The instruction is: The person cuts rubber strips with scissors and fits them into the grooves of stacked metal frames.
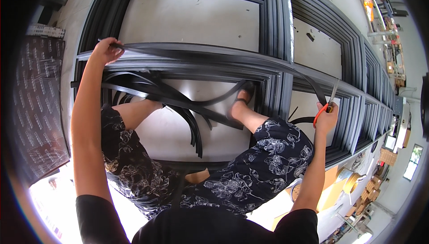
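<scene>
A long black rubber strip (201, 57) stretches across the grey metal frames, bowing down at its right end. Its left end is pinched in the fingers of my left hand (108, 51), over the left side of the frames. My right hand (328, 118) is closed around a pair of scissors (317, 117) with red-orange handles, blades pointing up and away. The strip's right part reaches the fingers of that same hand. More loose black strips (214, 116) lie in a tangle between my legs, some curling down.
Stacked grey frames (286, 29) lie flat around my legs, divided by crossbars. A dark printed sheet (40, 105) is at the left. Shelving (389, 43) holds items at the far right; cardboard boxes (328, 186) and a yellow spool (351, 184) stand at the lower right.
</scene>
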`<state>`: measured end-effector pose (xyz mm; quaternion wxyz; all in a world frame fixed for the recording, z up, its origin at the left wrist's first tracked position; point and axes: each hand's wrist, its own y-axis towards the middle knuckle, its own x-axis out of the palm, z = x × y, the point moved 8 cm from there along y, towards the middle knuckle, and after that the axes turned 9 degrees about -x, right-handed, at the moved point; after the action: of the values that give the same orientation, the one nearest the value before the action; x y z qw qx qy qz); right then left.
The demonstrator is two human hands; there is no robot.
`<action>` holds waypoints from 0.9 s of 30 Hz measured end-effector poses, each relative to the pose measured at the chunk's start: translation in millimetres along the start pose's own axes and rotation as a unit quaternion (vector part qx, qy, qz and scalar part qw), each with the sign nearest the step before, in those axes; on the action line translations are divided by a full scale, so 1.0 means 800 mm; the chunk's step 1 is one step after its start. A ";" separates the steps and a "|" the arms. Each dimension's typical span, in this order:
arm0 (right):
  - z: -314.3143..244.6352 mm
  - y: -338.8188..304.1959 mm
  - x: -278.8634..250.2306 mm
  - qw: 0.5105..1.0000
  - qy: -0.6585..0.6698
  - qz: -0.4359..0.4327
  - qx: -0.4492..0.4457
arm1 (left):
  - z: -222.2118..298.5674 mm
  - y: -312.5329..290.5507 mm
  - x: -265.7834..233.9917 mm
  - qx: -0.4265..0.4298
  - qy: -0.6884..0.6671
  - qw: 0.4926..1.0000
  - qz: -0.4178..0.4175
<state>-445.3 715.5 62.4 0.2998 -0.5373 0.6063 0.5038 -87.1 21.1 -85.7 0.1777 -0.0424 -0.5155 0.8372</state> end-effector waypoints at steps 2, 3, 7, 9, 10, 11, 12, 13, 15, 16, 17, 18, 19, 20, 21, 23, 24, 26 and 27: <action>0.015 -0.002 -0.002 1.000 -0.002 0.003 0.011 | -0.020 -0.029 0.002 -0.026 0.008 0.997 0.072; 0.023 -0.004 0.002 1.000 0.008 -0.001 0.017 | -0.022 -0.024 -0.005 -0.041 0.014 0.998 0.038; 0.041 -0.010 0.007 0.999 0.033 0.006 0.025 | -0.022 0.004 -0.024 0.000 -0.038 0.998 0.040; 0.037 -0.013 0.011 0.998 0.047 0.008 0.034 | -0.006 0.028 -0.052 0.058 -0.130 0.989 0.037; 0.037 -0.014 0.011 0.998 0.057 0.009 0.040 | -0.005 0.036 -0.055 0.061 -0.128 0.989 0.038; 0.038 -0.014 0.010 0.997 0.058 0.010 0.042 | -0.006 0.039 -0.060 0.068 -0.185 0.979 0.059; 0.038 -0.014 0.012 0.997 0.063 0.004 0.043 | -0.007 0.039 -0.065 0.075 -0.242 0.964 0.080; 0.036 -0.013 0.014 0.997 0.069 -0.002 0.044 | -0.005 0.042 -0.071 0.078 -0.283 0.953 0.078; 0.030 -0.009 0.012 0.998 0.057 0.007 0.022 | -0.009 0.034 -0.066 0.065 -0.338 0.935 0.087; 0.023 -0.007 0.011 0.999 0.045 0.014 -0.001 | -0.015 0.031 -0.066 0.052 -0.393 0.913 0.098; 0.019 -0.003 0.013 0.999 0.047 0.013 -0.003 | -0.012 0.031 -0.074 0.054 -0.395 0.912 0.099; 0.012 0.004 0.014 0.998 0.050 0.016 -0.019 | -0.016 0.034 -0.078 0.011 -0.413 0.905 0.099; 0.006 0.010 0.015 0.998 0.053 0.019 -0.036 | -0.022 0.036 -0.081 -0.032 -0.431 0.897 0.098; 0.000 0.017 0.020 0.998 0.054 0.016 -0.039 | -0.020 0.039 -0.086 -0.032 -0.434 0.895 0.101; -0.011 0.023 0.024 0.997 0.037 0.011 -0.068 | -0.015 0.042 -0.094 -0.021 -0.384 0.914 0.127; -0.029 0.033 0.038 0.995 0.020 -0.031 -0.094 | -0.011 0.038 -0.093 0.003 -0.268 0.949 0.167; -0.028 0.035 0.042 0.995 0.019 -0.033 -0.096 | -0.012 0.037 -0.092 0.001 -0.270 0.948 0.169; -0.033 0.034 0.059 0.985 -0.027 -0.075 -0.154 | -0.001 0.045 -0.080 0.012 -0.124 0.984 0.126; -0.031 0.031 0.067 0.983 -0.045 -0.103 -0.149 | -0.002 0.047 -0.084 -0.001 -0.164 0.978 0.126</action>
<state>-477.2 671.5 29.2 0.2932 -0.6123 0.4522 0.5785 -33.8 -16.1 -127.0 -0.0164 0.0311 -0.5287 0.8481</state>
